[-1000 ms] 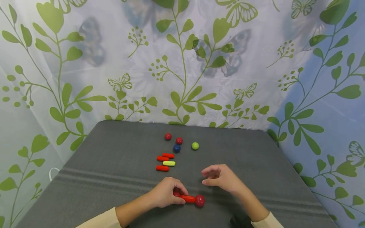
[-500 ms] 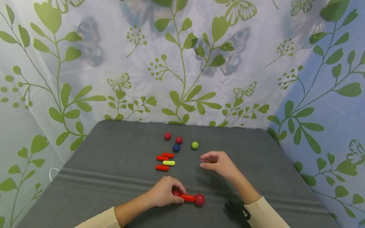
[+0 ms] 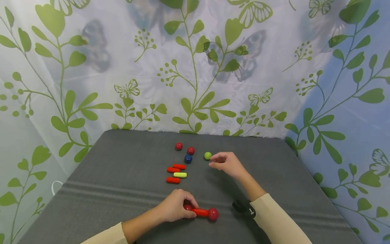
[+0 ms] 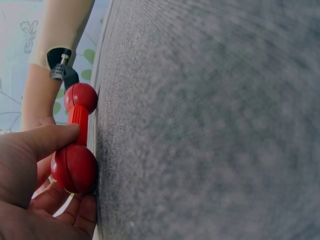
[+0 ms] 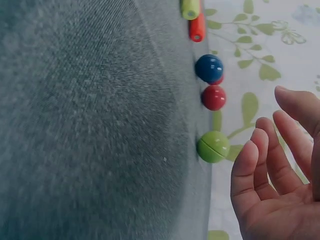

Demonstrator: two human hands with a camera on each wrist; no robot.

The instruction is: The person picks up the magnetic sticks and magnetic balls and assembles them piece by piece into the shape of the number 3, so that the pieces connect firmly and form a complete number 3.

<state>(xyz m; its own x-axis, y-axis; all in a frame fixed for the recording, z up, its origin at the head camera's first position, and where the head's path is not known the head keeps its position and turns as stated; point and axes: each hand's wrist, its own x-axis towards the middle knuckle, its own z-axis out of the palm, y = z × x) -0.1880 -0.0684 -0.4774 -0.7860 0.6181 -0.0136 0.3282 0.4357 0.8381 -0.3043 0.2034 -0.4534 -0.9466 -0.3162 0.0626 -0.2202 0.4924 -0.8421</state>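
Note:
My left hand (image 3: 176, 206) grips one end of a dumbbell-shaped toy on the grey table. The toy is a red ridged rod (image 4: 78, 120) with a red ball (image 3: 213, 214) at the right end and another red ball (image 4: 75, 168) under my fingers. Farther back, my right hand (image 3: 228, 164) hovers over the table with relaxed fingers and holds nothing. Just left of its fingertips lies a green ball (image 3: 208, 156); in the right wrist view a gap shows between the green ball (image 5: 213, 146) and the fingers.
Left of the green ball lie a blue ball (image 3: 188, 159) and two red balls (image 3: 190, 150). In front of them are a yellow-green rod (image 3: 180, 175) and three red rods (image 3: 173, 180). A patterned curtain (image 3: 195, 67) hangs behind the table (image 3: 128, 159).
My right hand has moved away from me and slightly left, up to the green ball. The left hand keeps its grip on the toy in the same place.

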